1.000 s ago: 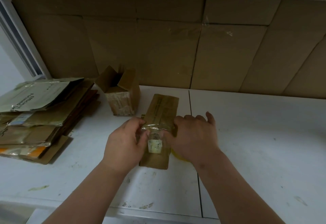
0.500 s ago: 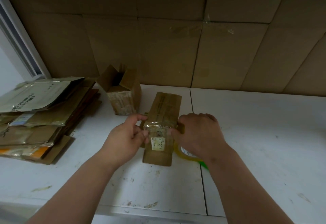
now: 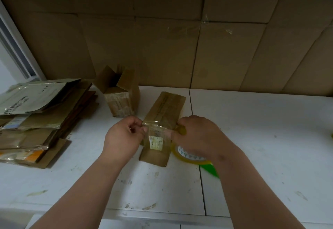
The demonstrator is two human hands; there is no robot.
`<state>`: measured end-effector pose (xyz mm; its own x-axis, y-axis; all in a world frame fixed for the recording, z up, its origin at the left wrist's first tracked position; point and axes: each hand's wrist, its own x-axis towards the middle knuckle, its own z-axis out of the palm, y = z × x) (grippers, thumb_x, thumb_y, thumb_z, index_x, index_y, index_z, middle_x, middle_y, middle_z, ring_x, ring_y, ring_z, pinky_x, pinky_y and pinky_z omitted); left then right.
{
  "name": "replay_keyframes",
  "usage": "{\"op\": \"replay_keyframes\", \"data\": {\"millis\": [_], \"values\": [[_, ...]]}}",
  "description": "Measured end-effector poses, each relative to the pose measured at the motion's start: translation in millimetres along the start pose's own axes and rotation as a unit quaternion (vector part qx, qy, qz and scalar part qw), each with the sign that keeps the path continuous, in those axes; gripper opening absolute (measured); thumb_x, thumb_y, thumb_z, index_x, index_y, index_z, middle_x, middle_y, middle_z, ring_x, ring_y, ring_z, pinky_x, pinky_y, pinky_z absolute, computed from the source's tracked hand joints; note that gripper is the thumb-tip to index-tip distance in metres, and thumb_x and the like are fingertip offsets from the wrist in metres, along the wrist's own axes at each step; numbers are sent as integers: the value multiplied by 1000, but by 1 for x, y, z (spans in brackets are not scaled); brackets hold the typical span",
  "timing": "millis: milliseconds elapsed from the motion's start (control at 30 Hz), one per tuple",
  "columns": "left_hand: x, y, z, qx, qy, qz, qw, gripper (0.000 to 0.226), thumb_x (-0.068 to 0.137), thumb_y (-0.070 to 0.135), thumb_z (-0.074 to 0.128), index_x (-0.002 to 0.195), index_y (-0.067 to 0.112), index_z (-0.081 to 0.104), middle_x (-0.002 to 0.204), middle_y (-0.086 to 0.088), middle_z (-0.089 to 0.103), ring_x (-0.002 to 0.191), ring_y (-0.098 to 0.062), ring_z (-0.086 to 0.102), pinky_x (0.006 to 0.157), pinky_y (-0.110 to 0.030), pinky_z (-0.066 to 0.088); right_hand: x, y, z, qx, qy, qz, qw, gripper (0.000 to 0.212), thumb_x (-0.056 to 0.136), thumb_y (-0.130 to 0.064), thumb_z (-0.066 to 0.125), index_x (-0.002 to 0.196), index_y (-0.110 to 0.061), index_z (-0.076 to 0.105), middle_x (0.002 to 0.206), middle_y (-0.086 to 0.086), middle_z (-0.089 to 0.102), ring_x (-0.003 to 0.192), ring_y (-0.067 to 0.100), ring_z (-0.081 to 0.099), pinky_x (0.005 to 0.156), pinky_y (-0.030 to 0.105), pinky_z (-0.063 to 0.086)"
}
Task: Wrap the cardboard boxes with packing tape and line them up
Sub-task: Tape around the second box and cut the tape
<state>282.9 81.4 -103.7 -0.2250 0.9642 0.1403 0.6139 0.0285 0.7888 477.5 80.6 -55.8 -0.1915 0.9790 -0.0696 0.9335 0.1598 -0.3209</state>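
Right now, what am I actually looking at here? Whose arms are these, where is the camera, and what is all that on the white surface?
No machine here: these are a person's two bare arms, seen from a wide-angle camera worn on the head and looking down, so there is only this one view. On the white table lies a long cardboard box. The left hand pinches the end of a clear strip of tape stretched across the box. The right hand grips the tape roll, which has a green part sticking out below the wrist. Behind stands a smaller open box with its flaps up. To the left sits a stack of flattened cardboard. Cardboard sheets line the back wall.
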Motion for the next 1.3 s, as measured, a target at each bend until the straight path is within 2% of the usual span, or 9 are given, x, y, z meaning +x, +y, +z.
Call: {"op": "replay_keyframes", "data": {"millis": [133, 367, 467, 567, 700, 800, 900, 1033, 1300], "values": [[8, 7, 1, 49, 4, 47, 998, 31, 95, 19, 63, 122, 30, 54, 106, 10, 60, 87, -11, 62, 61, -14, 38, -7, 9, -13, 145, -76, -5, 987, 39, 88, -31, 65, 127, -28, 58, 114, -6, 57, 104, 12, 55, 88, 29, 51], [27, 30, 8, 68, -53, 83, 993, 24, 100, 24, 51, 123, 20, 60, 106, 5, 64, 100, -19, 63, 66, -20, 40, -16, 27, 9, 355, -38, 19, 934, 40, 77, -35, 81, 113, -40, 64, 107, -17, 67, 94, 3, 64, 74, 19, 50], [25, 38, 10, 82, -144, 78, 983, 61, 91, 50, 61, 143, 21, 45, 127, 7, 55, 124, -17, 53, 85, -20, 37, -22, 35, 22, 502, -55, 14, 863, 38, 79, -16, 80, 105, -41, 67, 107, -9, 74, 100, 14, 70, 90, 33, 54], [28, 39, 13, 108, -180, 81, 974, 94, 81, 53, 72, 155, 23, 23, 152, 1, 41, 137, -18, 42, 100, -23, 36, -22, 44, 37, 597, -60, 39, 799, 63, 67, -20, 81, 125, -27, 58, 115, 0, 71, 107, 22, 69, 102, 50, 50], [39, 37, 14, 125, -200, 90, 968, 86, 85, 54, 68, 154, 44, 17, 156, 2, 36, 139, -19, 40, 103, -26, 35, -24, 44, 49, 581, -30, 78, 810, 63, 54, -50, 83, 107, -22, 63, 104, 7, 72, 103, 30, 68, 102, 55, 48], [42, 40, 13, 168, -198, 108, 960, 70, 89, 56, 62, 151, 42, 32, 154, 1, 40, 139, -19, 41, 102, -26, 35, -31, 36, 60, 579, -34, 53, 813, 61, 67, -61, 76, 96, -8, 65, 92, 5, 69, 88, 23, 64, 90, 39, 49], [45, 39, 14, 174, -194, 108, 959, 69, 89, 56, 60, 151, 41, 32, 154, 0, 40, 138, -19, 43, 105, -30, 37, -40, 29, 70, 600, -46, 24, 798, 51, 83, -50, 73, 101, -3, 66, 90, -1, 68, 83, 7, 60, 76, 18, 49], [51, 38, 15, 177, -202, 105, 958, 69, 90, 56, 60, 151, 42, 31, 153, 0, 41, 135, -19, 46, 105, -34, 40, -45, 31, 73, 632, -54, 3, 773, 31, 77, -23, 64, 105, -8, 69, 96, 3, 73, 90, 12, 67, 80, 23, 52], [55, 39, 14, 162, -222, 84, 958, 69, 92, 52, 59, 152, 37, 30, 152, -3, 44, 135, -21, 46, 109, -38, 39, -56, 25, 80, 617, -22, 6, 787, 30, 79, -32, 62, 103, -14, 67, 93, -2, 73, 88, 10, 66, 84, 29, 53]]}}
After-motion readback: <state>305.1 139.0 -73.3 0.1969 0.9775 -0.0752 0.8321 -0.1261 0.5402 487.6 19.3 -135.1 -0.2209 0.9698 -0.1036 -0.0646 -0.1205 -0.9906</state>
